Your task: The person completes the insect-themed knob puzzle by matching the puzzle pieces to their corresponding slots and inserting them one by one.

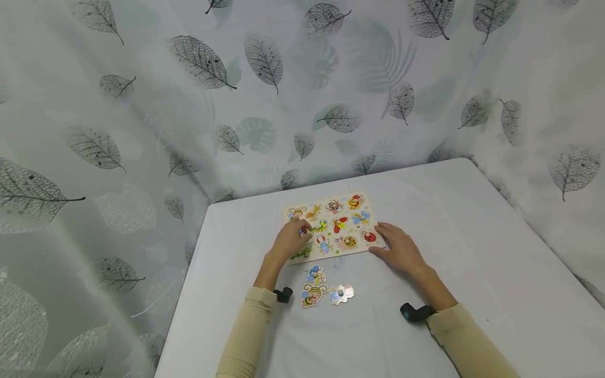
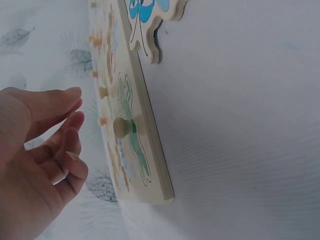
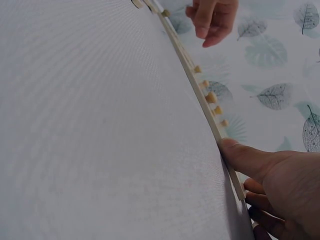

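A wooden insect peg puzzle board (image 1: 352,232) lies on the table, with small knobs standing up from its pieces. Over its left part hovers my left hand (image 1: 290,239); in the left wrist view that hand's fingers (image 2: 75,140) are loosely bent, with nothing between them and the thumb. The green knobbed piece (image 2: 131,130) sits in the board beside it. My right hand (image 1: 400,249) grips the board's near right corner, thumb on the front edge (image 3: 232,150) and fingers along the right side. The right fingertips are partly hidden.
In front of the board lie three loose pieces: a blue insect (image 1: 315,274), a bee (image 1: 313,296) and a pale shiny insect (image 1: 341,294). A white cloth covers the table (image 1: 472,236). Leaf-patterned curtains (image 1: 302,105) hang behind and to the sides.
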The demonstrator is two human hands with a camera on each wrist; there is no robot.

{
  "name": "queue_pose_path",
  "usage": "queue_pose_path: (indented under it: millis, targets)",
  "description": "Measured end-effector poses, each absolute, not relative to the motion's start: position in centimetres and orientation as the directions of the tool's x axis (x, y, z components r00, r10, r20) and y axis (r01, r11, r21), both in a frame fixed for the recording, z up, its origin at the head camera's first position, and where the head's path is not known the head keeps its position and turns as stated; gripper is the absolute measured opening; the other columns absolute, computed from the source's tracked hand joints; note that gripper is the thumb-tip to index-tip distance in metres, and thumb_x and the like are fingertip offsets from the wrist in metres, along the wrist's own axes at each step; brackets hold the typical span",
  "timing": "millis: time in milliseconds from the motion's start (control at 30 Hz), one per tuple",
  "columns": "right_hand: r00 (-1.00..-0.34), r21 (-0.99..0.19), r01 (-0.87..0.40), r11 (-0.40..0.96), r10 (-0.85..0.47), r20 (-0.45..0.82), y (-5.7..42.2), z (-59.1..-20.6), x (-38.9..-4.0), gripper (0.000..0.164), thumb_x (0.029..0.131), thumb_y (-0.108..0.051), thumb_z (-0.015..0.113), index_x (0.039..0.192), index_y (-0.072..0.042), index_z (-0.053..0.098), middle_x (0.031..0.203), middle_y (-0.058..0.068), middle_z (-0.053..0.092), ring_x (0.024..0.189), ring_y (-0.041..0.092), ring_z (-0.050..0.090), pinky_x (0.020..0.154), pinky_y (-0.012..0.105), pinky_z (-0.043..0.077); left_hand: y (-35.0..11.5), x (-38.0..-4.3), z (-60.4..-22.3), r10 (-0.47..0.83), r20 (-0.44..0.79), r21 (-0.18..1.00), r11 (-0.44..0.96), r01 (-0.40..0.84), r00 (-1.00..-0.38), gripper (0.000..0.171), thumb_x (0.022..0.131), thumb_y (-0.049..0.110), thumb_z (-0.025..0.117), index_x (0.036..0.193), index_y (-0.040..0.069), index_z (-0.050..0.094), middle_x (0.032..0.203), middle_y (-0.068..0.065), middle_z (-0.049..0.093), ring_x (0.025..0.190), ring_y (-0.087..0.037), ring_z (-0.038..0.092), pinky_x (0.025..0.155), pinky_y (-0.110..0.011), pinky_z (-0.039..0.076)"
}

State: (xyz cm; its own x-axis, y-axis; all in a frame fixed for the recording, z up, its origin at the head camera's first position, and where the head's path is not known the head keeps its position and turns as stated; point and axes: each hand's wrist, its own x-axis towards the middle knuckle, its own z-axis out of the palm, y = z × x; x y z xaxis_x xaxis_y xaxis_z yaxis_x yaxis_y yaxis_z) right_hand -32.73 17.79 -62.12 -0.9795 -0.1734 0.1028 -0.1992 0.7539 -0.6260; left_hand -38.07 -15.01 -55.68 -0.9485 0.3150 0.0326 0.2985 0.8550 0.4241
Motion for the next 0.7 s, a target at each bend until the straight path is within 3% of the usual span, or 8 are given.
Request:
queue_pose_path:
  millis: [100, 267, 700]
  targets:
    - [-0.980, -0.627, -0.197, 0.754, -0.172, 0.102, 17.9, -62.2, -32.7, 0.075, 0.093, -0.035, 0.079, 0.153, -0.001, 0.049, 0.161, 0.021, 0.042, 0.150, 0.044, 0.034, 0.118, 0.065, 0.028, -15.0, -37.6, -55.7, 0.329, 0.014, 0.434, 0.849, 0.302, -0.944, 0.019, 0.099, 0.019, 0.074, 0.114, 0.008, 0.073, 0.101, -0.005, 0.066, 0.099, -0.029, 0.066, 0.083, -0.042, 0.053]
    - [-0.979, -0.628, -0.202, 0.752, -0.174, 0.107, 18.0, -62.3, -32.7, 0.074, 0.094, -0.034, 0.079, 0.153, -0.001, 0.049, 0.161, 0.022, 0.042, 0.149, 0.045, 0.033, 0.118, 0.066, 0.027, -15.1, -36.7, -56.1, 0.342, -0.003, 0.421, 0.853, 0.309, -0.940, 0.016, 0.099, 0.022, 0.073, 0.111, 0.011, 0.073, 0.098, -0.001, 0.064, 0.081, -0.017, 0.058, 0.075, -0.034, 0.049]
    - [-0.978, -0.636, -0.204, 0.744, -0.176, 0.107, 17.9, -62.4, -32.8, 0.075, 0.094, -0.034, 0.079, 0.154, -0.001, 0.048, 0.161, 0.021, 0.042, 0.150, 0.045, 0.033, 0.119, 0.065, 0.026, -15.5, -33.3, -56.6, 0.368, -0.052, 0.457, 0.835, 0.306, -0.928, 0.011, 0.099, 0.022, 0.072, 0.107, 0.015, 0.073, 0.090, 0.007, 0.062, 0.078, -0.012, 0.057, 0.070, -0.029, 0.049]
